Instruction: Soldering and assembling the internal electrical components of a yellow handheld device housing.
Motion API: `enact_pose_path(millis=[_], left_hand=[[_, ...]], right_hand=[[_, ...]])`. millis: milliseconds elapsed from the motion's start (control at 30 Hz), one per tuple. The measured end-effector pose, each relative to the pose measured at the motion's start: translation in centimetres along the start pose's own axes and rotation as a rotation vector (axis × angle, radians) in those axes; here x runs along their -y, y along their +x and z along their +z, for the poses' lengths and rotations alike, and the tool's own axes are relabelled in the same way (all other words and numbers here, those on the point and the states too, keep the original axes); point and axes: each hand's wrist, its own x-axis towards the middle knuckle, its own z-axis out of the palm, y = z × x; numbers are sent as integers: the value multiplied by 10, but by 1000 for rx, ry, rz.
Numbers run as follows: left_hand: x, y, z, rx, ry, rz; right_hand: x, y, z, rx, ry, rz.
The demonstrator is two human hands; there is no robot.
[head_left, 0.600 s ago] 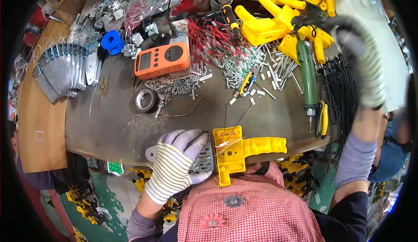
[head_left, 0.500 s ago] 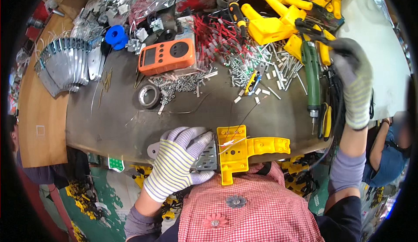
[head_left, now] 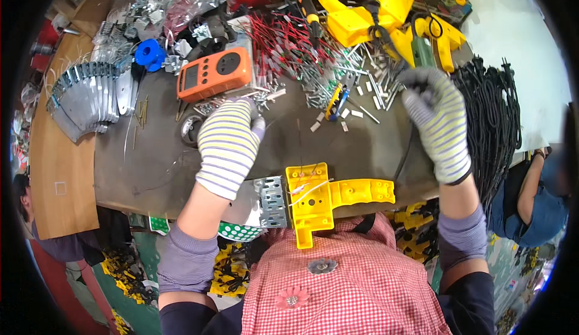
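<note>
My left hand (head_left: 229,145), in a striped glove, reaches over the table at the edge of the small washers (head_left: 259,101). Its fingers are bunched, and their tips and anything in them are hidden. My right hand (head_left: 443,121), gloved too, is curled round the lower part of a green electric screwdriver (head_left: 422,51); the tool's tip does not show. In front of me lies an open yellow plastic housing half (head_left: 312,205) with a handle to the right and thin wires inside. Against its left side rests a slotted metal plate (head_left: 272,202), which neither hand touches.
An orange meter-like device (head_left: 214,74) stands behind my left hand, with a tape roll (head_left: 192,129) beside it. Red wires (head_left: 280,42), loose screws and yellow housings (head_left: 350,24) are heaped at the back. Black cables (head_left: 491,106) hang at right; fanned metal plates (head_left: 84,100) lie left.
My left hand has let go of the metal plate and moved forward to the washers. My right hand has come left and nearer, over the electric screwdriver. The view has shifted slightly.
</note>
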Motion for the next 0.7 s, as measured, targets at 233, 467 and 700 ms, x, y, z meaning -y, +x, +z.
enact_pose_path(millis=[233, 467, 700], left_hand=[[2, 14, -18, 183, 6, -44], [-6, 14, -14, 171, 45, -72], [-10, 14, -13, 195, 25, -74]], right_hand=[[-31, -24, 11, 80, 246, 217], [-26, 12, -36, 232, 222, 194], [-13, -16, -23, 348, 185, 389]])
